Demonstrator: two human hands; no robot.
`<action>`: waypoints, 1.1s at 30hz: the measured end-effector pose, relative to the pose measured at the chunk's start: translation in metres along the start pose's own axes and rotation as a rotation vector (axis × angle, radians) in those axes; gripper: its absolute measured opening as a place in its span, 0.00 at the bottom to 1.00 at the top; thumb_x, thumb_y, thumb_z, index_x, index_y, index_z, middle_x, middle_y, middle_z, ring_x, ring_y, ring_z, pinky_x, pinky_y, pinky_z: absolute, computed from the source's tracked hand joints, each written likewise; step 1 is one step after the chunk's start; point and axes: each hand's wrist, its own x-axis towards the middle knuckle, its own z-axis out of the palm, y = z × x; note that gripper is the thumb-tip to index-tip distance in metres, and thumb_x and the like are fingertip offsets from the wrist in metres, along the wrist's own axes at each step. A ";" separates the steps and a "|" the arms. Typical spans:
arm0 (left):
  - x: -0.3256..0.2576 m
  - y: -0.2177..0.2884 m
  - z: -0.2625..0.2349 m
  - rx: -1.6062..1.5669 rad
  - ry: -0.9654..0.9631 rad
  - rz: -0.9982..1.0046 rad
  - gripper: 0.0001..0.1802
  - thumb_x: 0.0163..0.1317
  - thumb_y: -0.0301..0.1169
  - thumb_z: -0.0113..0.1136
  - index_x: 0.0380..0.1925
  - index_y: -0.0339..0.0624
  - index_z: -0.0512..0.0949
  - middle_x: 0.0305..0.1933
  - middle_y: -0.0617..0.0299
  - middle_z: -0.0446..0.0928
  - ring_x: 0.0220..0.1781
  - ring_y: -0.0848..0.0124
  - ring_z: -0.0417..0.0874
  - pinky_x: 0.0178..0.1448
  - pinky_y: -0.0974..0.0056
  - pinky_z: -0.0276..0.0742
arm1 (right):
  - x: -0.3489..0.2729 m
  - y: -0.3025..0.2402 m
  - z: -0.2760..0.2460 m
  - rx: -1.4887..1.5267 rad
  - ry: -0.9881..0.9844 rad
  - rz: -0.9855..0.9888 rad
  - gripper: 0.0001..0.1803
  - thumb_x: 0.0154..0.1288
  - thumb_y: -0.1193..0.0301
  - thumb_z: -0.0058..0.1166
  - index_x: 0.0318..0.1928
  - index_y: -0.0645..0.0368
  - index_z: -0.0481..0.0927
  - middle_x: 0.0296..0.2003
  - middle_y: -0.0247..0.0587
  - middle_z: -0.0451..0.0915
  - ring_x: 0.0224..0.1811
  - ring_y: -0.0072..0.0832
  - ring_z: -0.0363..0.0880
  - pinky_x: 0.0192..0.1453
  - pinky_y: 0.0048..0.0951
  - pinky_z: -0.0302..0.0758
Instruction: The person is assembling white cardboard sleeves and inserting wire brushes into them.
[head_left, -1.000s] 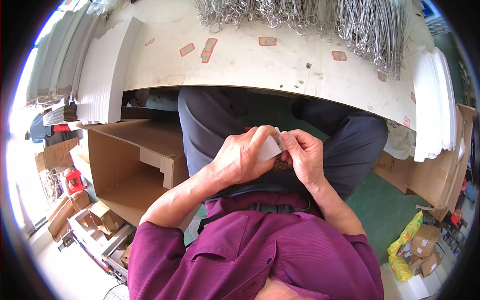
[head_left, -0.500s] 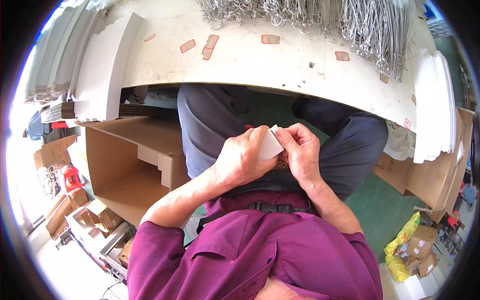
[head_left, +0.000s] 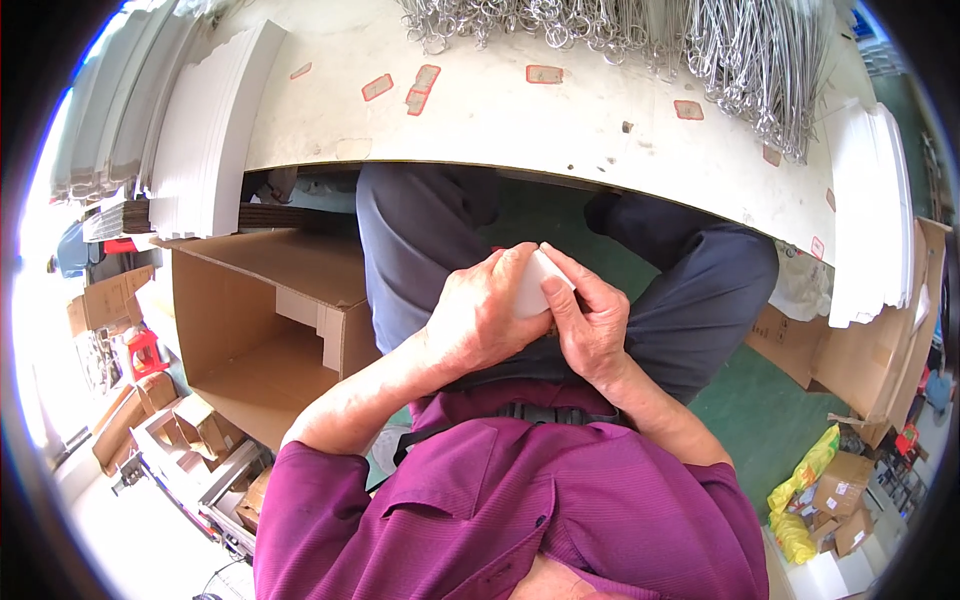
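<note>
Over my lap, in front of the table's near edge, I hold a small white box (head_left: 541, 283) in both hands. My left hand (head_left: 485, 312) wraps round its left side, fingers closed. My right hand (head_left: 592, 325) grips the other side, with the thumb pressed on the white face and the index finger along its upper edge. The fingers cover much of the box, and its contents are not visible.
Bundles of metal wires with looped ends (head_left: 760, 75) lie across the far side of the white table (head_left: 480, 120). Stacks of white folded cardboard (head_left: 215, 130) stand left, more white sheets (head_left: 868, 210) right. An open brown carton (head_left: 230, 330) sits beside my left leg.
My right thumb and index finger have shifted from the box's top corner onto its face and upper edge. The raised bit at that corner no longer shows.
</note>
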 end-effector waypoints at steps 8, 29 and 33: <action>0.002 -0.009 -0.008 -0.016 -0.019 -0.013 0.34 0.52 0.32 0.75 0.58 0.31 0.73 0.40 0.42 0.84 0.40 0.42 0.89 0.41 0.46 0.88 | 0.010 -0.007 0.006 -0.235 -0.065 -0.327 0.26 0.72 0.74 0.66 0.67 0.69 0.79 0.42 0.56 0.89 0.41 0.36 0.91 0.45 0.31 0.84; 0.059 -0.134 -0.214 0.720 0.343 -0.419 0.16 0.67 0.35 0.67 0.49 0.36 0.83 0.45 0.36 0.84 0.46 0.37 0.87 0.50 0.42 0.82 | 0.064 -0.025 -0.027 -0.058 -0.042 -0.081 0.11 0.78 0.72 0.59 0.52 0.67 0.85 0.42 0.35 0.86 0.38 0.17 0.83 0.45 0.21 0.81; 0.102 -0.175 -0.242 0.924 0.197 -0.454 0.13 0.74 0.39 0.53 0.40 0.41 0.80 0.44 0.42 0.85 0.43 0.39 0.88 0.47 0.40 0.83 | 0.059 -0.028 -0.055 -0.236 0.107 -0.144 0.08 0.76 0.75 0.60 0.49 0.67 0.86 0.41 0.40 0.87 0.35 0.20 0.84 0.42 0.23 0.82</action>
